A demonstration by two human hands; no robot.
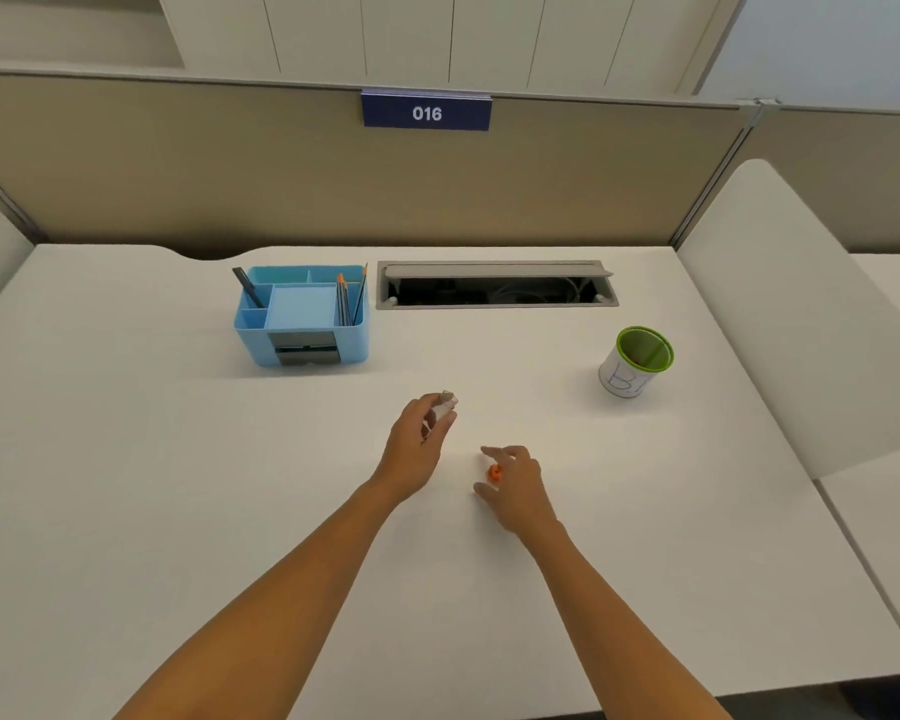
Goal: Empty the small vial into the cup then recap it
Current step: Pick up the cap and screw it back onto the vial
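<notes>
My left hand (421, 443) is closed around a small clear vial (444, 406), whose open neck sticks out above my fingers, tilted to the right. My right hand (516, 485) hovers low over the white desk (178, 485) with a small orange cap (494, 473) pinched between thumb and fingers. The cup (636, 362), white with a green rim and green inside and blue writing on its side, stands upright at the right, well apart from both hands. I cannot tell what is inside the vial.
A blue desk organiser (302, 315) with pencils stands at the back left of the desk. Beside it is an open grey cable slot (497, 285). A beige partition with a "016" sign (426, 112) closes the back. A white side panel (801, 314) rises at the right.
</notes>
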